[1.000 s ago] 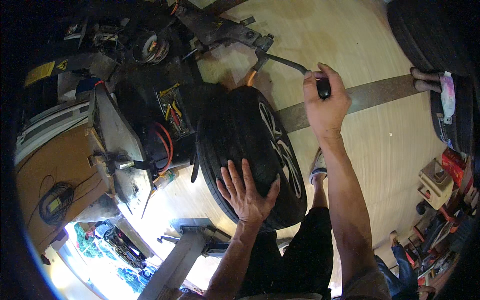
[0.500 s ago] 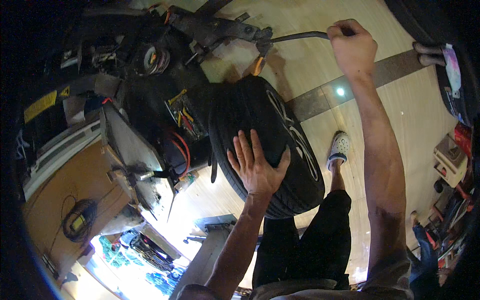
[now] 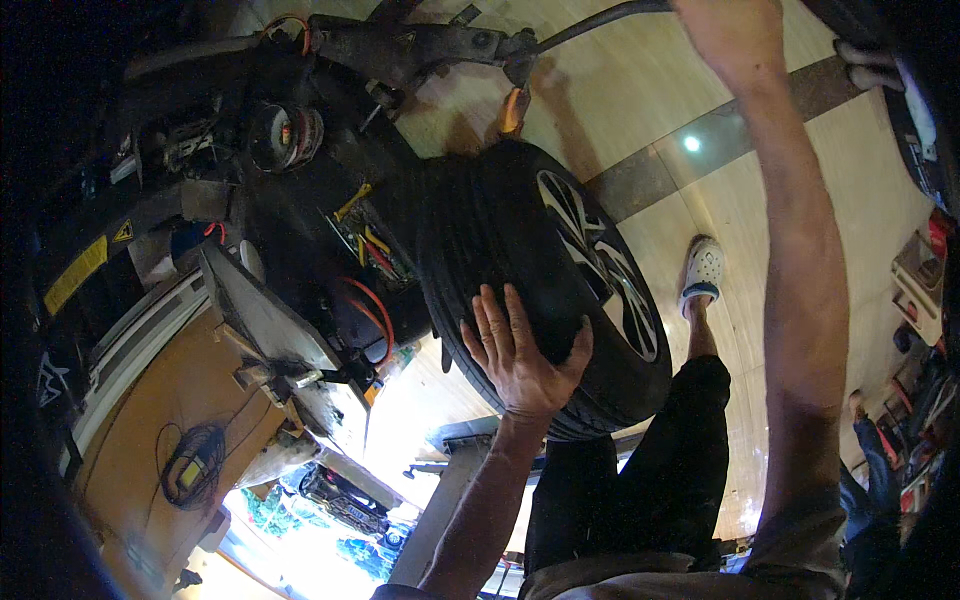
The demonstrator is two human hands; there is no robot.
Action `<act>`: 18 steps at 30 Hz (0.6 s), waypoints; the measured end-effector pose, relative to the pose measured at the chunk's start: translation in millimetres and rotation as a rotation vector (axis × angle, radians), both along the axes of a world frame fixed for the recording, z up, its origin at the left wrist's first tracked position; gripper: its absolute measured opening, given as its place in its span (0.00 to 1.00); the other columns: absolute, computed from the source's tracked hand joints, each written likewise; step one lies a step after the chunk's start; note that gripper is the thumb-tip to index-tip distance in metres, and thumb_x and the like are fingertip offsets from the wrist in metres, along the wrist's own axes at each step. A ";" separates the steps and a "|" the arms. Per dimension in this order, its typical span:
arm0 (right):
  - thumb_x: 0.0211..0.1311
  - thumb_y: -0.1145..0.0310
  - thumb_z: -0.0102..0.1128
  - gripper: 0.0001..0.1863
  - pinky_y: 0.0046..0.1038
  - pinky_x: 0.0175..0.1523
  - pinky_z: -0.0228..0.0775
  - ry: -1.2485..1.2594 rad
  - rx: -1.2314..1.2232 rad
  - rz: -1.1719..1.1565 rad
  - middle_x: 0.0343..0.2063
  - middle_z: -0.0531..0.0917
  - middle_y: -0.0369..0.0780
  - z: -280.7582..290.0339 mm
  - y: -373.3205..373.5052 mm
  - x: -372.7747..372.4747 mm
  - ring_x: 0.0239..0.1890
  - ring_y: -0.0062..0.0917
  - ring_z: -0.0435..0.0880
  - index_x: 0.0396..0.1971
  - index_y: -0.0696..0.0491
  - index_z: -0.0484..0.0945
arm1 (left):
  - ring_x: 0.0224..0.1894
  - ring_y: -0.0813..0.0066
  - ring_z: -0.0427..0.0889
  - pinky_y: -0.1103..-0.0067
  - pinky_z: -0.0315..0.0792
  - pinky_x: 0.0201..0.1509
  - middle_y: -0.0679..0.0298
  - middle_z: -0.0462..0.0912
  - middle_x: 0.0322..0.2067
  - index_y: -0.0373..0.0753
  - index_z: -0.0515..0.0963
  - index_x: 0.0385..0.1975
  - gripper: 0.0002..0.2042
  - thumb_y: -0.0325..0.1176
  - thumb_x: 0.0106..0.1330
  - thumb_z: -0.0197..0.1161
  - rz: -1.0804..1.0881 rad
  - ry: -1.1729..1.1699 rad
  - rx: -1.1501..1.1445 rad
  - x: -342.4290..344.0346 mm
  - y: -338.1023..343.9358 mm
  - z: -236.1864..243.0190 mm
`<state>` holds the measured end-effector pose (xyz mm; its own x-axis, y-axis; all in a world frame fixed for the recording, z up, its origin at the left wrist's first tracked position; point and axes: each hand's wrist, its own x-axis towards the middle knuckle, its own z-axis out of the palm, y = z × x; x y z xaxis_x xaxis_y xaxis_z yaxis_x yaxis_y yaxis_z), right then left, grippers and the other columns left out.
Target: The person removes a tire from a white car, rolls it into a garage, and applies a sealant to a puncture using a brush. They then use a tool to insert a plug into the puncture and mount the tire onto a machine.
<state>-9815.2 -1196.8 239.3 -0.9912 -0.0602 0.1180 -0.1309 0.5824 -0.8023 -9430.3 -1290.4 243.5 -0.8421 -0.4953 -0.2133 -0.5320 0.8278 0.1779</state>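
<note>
My left hand [image 3: 520, 358] lies on the tread of a black car tyre [image 3: 462, 235], fingers spread and pointing away from me. The tyre is on a silver and black spoked wheel [image 3: 610, 265] and stands upright in front of my legs, its spoked face turned right. My right arm reaches far forward, and my right hand [image 3: 728, 38] is closed round the end of a dark curved bar [image 3: 600, 18]. The top of the picture cuts off part of that hand. The bar runs left to a jointed metal arm [image 3: 430, 45] of a dark workshop machine.
Left of the tyre, the machine carries a tray of hand tools [image 3: 372, 245], a red hose [image 3: 375, 320] and a flat metal paddle [image 3: 265, 310]. A coiled cable [image 3: 193, 463] lies lower left. My foot in a white clog [image 3: 704, 265] stands right of the tyre. Another person's leg [image 3: 870, 460] shows far right.
My right hand has moved forward to the top edge of the picture, still on the bar. My left hand stays on the tyre. The whole view has shifted slightly.
</note>
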 end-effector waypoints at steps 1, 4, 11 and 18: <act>0.53 0.66 0.65 0.13 0.37 0.40 0.79 0.035 0.013 0.041 0.26 0.87 0.54 -6.1 5.3 -15.2 0.30 0.43 0.89 0.29 0.63 0.86 | 0.78 0.38 0.57 0.46 0.46 0.80 0.36 0.59 0.75 0.30 0.63 0.74 0.50 0.62 0.61 0.69 -0.006 0.000 0.015 -3.1 -0.3 -2.8; 0.51 0.61 0.66 0.17 0.38 0.41 0.79 0.052 0.194 0.060 0.28 0.87 0.55 -1.2 1.0 -58.2 0.31 0.46 0.88 0.29 0.62 0.86 | 0.78 0.38 0.55 0.45 0.43 0.80 0.37 0.59 0.75 0.31 0.63 0.74 0.50 0.63 0.61 0.69 -0.006 -0.026 0.048 -13.7 -9.4 -1.1; 0.50 0.58 0.64 0.19 0.46 0.43 0.80 0.224 0.322 0.174 0.29 0.86 0.57 8.0 -16.5 -121.0 0.33 0.51 0.87 0.30 0.61 0.87 | 0.78 0.44 0.59 0.49 0.48 0.81 0.39 0.63 0.73 0.30 0.66 0.72 0.48 0.65 0.64 0.65 -0.024 0.013 0.006 -63.8 -94.0 -20.6; 0.51 0.63 0.62 0.15 0.47 0.45 0.82 0.051 0.157 0.247 0.28 0.86 0.57 35.7 -59.9 -9.1 0.32 0.52 0.87 0.29 0.62 0.87 | 0.76 0.47 0.62 0.54 0.51 0.80 0.42 0.66 0.72 0.30 0.68 0.71 0.48 0.68 0.64 0.63 -0.044 -0.014 -0.001 -90.8 -120.4 -38.3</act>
<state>-9824.2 -1256.7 275.1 -0.9371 -0.3208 0.1378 -0.3225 0.6443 -0.6934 -9521.0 -1410.8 205.2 -0.8599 -0.4583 -0.2247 -0.4977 0.8506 0.1698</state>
